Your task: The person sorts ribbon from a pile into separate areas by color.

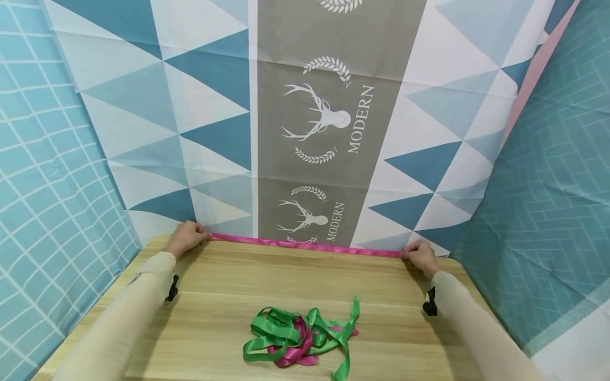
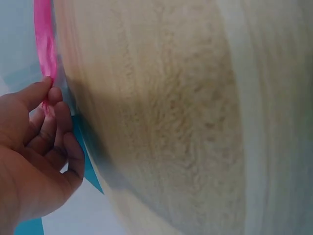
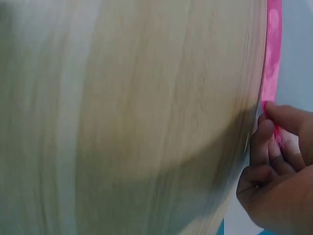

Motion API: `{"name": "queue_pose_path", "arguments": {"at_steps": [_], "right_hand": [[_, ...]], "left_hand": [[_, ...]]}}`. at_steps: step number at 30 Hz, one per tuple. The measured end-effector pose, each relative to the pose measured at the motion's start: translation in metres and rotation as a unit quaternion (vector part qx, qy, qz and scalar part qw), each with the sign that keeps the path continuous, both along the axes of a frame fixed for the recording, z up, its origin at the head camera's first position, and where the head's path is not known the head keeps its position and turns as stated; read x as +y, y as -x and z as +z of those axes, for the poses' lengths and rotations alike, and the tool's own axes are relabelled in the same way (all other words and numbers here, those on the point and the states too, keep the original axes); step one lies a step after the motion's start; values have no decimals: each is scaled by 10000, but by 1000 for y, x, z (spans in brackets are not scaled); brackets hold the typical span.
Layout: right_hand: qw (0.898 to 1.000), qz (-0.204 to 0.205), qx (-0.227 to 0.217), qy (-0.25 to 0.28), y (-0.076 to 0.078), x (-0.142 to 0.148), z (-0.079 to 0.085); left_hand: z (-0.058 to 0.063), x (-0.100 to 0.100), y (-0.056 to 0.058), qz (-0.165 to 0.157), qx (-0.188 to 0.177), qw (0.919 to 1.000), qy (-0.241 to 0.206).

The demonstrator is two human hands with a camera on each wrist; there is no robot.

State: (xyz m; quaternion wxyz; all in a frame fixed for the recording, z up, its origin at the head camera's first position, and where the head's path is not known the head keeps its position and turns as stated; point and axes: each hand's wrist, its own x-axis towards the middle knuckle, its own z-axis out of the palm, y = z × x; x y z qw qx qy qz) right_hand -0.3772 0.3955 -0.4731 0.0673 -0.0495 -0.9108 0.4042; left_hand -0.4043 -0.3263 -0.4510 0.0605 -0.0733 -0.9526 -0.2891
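Note:
A pink satin ribbon [image 1: 305, 245] stretches nearly straight along the far edge of the wooden table. At its left end my left hand [image 1: 187, 236] pinches it between thumb and forefinger; in the left wrist view a short tail of the ribbon [image 2: 46, 44] shows below the pinch. My right hand [image 1: 421, 256] pinches the other end the same way, and the right wrist view shows the ribbon [image 3: 272, 54] running up from the thumb. Nearer the front lies a loose tangle of green ribbon [image 1: 286, 333] with some pink ribbon [image 1: 304, 341] in it.
The wooden table [image 1: 214, 307] has rounded far corners. Behind it hangs a patterned cloth [image 1: 329, 169] with triangles and deer heads. Blue tiled-pattern sheeting [image 1: 57, 174] stands at the left, and teal sheeting [image 1: 538, 174] at the right.

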Motion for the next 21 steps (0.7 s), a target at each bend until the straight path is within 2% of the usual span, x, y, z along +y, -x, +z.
{"name": "queue_pose_path", "arguments": {"at_steps": [9, 14, 21], "right_hand": [[9987, -323, 43, -387, -1, -10, -3], [9982, -387, 67, -447, -4, -14, -1], [9972, -346, 48, -657, -14, -19, -1]], "left_hand": [[-3, 1, 0, 509, -452, 9976, 82], [3, 3, -6, 759, -571, 9954, 95], [7, 3, -16, 921, -755, 9928, 97]]}}
